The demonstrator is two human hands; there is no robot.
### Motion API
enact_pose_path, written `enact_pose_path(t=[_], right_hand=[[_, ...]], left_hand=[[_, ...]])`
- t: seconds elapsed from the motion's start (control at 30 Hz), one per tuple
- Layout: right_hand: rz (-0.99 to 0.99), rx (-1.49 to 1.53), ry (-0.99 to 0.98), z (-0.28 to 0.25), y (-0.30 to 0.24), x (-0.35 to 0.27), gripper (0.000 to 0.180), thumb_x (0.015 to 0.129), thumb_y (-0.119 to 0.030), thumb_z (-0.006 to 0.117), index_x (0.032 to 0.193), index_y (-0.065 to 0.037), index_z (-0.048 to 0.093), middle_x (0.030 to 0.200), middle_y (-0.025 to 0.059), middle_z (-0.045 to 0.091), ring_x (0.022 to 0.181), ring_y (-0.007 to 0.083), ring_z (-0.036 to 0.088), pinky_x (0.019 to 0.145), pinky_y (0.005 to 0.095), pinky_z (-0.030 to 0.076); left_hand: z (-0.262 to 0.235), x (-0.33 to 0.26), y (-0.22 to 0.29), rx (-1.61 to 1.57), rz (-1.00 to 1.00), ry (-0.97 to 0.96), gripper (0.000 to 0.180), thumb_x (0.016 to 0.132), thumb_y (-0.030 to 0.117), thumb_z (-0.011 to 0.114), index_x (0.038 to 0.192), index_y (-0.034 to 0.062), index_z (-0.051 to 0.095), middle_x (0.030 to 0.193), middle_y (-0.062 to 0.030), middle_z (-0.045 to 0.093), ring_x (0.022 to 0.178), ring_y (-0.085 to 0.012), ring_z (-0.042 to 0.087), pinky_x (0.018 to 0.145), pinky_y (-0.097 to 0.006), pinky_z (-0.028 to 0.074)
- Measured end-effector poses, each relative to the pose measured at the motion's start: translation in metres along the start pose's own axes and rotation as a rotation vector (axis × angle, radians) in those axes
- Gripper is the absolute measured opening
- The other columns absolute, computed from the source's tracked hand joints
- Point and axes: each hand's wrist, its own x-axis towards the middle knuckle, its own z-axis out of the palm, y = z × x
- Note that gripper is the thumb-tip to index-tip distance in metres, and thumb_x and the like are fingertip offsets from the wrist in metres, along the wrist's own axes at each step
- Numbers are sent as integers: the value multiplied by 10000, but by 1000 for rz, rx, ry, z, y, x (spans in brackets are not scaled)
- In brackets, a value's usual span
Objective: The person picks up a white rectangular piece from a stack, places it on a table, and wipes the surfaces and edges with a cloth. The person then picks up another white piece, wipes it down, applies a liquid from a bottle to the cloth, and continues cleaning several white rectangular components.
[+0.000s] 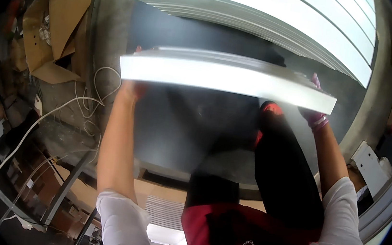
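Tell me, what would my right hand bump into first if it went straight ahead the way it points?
Beyond the long white panel it holds, your right hand would probably meet the stacked white panels first, though how high they sit compared with your hand is hard to tell.

The white panel [227, 80] you hold glares brightly, its far edge smeared by motion; the white stack [323, 25] ahead shines too. You see hazy sheen and soft shadows on the dark floor [155, 137]; your dim margins bend into blackness.
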Motion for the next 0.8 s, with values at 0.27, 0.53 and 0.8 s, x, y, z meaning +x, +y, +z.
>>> enact_pose_path(t=[0.27, 0.53, 0.8], right_hand=[[-33, -36, 169, 7, -9, 48, 416, 929, -427, 485, 1113, -70, 591, 945, 63, 622, 883, 180, 576, 783, 319, 470], [-204, 76, 27, 6, -5, 62, 396, 921, -404, 500, 1168, -95, 527, 1109, 46, 568, 1007, 186, 550, 858, 331, 470], [-356, -99, -115, -52, -4, 68, 436, 915, -433, 499, 1106, -48, 571, 1020, 38, 598, 899, 181, 575, 808, 315, 490]], left_hand=[[-16, 89, 0, -103, -32, -29, 410, 952, 421, 448, 1172, 92, 554, 1173, -32, 574, 1120, -183, 503, 999, -325, 365], [34, 111, 22, -185, 208, -165, 463, 914, 409, 510, 1233, 74, 514, 1238, -43, 542, 1145, -196, 502, 981, -336, 391], [63, 106, 22, -270, 251, 0, 528, 887, 480, 492, 1239, 87, 506, 1192, -96, 549, 1139, -256, 488, 933, -442, 412]])
